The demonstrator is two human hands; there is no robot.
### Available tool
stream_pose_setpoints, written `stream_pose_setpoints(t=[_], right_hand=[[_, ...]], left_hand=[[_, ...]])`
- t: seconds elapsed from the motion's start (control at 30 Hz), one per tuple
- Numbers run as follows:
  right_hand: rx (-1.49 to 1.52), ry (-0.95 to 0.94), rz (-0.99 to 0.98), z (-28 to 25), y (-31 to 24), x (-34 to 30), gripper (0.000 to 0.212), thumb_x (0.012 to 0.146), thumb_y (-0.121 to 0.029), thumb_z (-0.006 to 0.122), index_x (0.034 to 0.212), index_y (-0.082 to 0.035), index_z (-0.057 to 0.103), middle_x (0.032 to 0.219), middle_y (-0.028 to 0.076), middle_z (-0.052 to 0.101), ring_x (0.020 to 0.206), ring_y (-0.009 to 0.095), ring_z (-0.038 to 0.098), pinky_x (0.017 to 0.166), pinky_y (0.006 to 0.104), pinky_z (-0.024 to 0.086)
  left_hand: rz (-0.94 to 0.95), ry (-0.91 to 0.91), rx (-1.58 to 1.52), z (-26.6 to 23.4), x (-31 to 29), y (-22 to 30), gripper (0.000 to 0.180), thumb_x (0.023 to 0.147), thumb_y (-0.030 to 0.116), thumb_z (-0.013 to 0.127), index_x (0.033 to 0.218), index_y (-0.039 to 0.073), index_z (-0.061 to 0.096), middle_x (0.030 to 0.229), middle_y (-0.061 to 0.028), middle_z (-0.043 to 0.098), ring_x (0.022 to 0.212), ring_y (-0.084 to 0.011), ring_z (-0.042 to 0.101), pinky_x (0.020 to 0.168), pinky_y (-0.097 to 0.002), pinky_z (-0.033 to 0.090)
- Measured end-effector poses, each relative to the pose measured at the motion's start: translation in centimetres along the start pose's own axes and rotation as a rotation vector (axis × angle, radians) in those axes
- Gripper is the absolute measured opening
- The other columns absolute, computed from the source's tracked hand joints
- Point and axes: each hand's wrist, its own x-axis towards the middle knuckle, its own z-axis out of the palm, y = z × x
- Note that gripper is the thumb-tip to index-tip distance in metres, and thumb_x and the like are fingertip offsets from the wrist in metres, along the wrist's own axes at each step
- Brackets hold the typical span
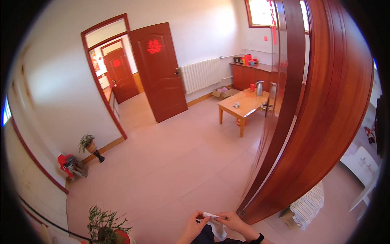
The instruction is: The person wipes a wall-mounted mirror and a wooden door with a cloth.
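At the lower edge, in front of my dark clothing, my left hand [196, 224] and my right hand [233, 222] are close together. Between them they pinch a white strip [210, 215], thin and limp like tissue or cloth. One end is stretched between the fingertips, and a longer part [219, 231] hangs down below. I cannot make out exactly what material it is. A small dark spot shows by the left fingers, too small to name. My right wrist wears a black band [257, 238].
A reddish-brown wooden door [284, 93] and frame [321, 110] rise close on my right. Beyond it lies striped folded cloth [309, 205] on a cardboard box. A leafy potted plant [106, 227] stands near left. Farther off are a low wooden table [243, 103] and an open red door [160, 77].
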Motion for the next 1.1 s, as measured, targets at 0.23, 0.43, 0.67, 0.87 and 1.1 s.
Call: stream_pose_setpoints(t=[0.23,0.43,0.67,0.87,1.1], right_hand=[[-0.024,0.148,0.071,-1.9,-1.6,5.3,0.023,0.082,-0.014,0.058,0.103,-0.005,0.062,0.070,-0.003,0.056,0.065,0.004,0.046,0.059,0.0191,0.038],[0.032,0.225,0.031,-1.3,-2.8,12.7,0.024,0.082,-0.018,0.060,0.103,-0.005,0.062,0.067,-0.004,0.053,0.060,0.004,0.042,0.054,0.0194,0.034],[-0.026,0.152,0.036,0.9,-5.1,22.9,0.025,0.081,-0.025,0.061,0.093,-0.004,0.062,0.064,-0.002,0.051,0.060,0.005,0.042,0.054,0.0212,0.035],[-0.205,0.036,0.202,2.0,-2.3,29.1,0.032,0.075,-0.033,0.065,0.083,-0.003,0.059,0.071,0.009,0.057,0.067,0.018,0.054,0.064,0.0279,0.043],[-0.236,0.000,0.235,3.6,-1.2,33.7,0.034,0.075,-0.036,0.064,0.085,-0.004,0.059,0.071,0.009,0.057,0.069,0.017,0.054,0.065,0.0284,0.043]], left_hand=[[0.176,-0.147,0.161,-1.1,8.9,0.1,0.016,0.071,0.010,0.068,0.081,0.003,0.059,0.084,-0.0049,0.056,0.082,-0.0128,0.053,0.075,-0.0244,0.042],[0.335,-0.083,-0.020,-3.7,16.3,0.9,0.012,0.073,0.007,0.066,0.084,0.004,0.061,0.089,-0.0042,0.056,0.087,-0.0140,0.052,0.077,-0.0259,0.041],[0.097,-0.109,-0.094,-10.0,24.6,-0.3,0.004,0.077,0.006,0.062,0.080,0.004,0.060,0.082,-0.0021,0.059,0.078,-0.0102,0.053,0.068,-0.0247,0.042],[0.421,0.049,-0.005,-14.7,30.1,-1.0,0.008,0.075,0.005,0.064,0.077,0.003,0.057,0.071,-0.0019,0.053,0.066,-0.0089,0.048,0.060,-0.0237,0.040],[0.320,0.324,-0.017,-20.5,32.3,-1.5,0.010,0.075,0.005,0.065,0.074,0.004,0.055,0.068,0.0015,0.048,0.062,-0.0073,0.041,0.055,-0.0215,0.035]])
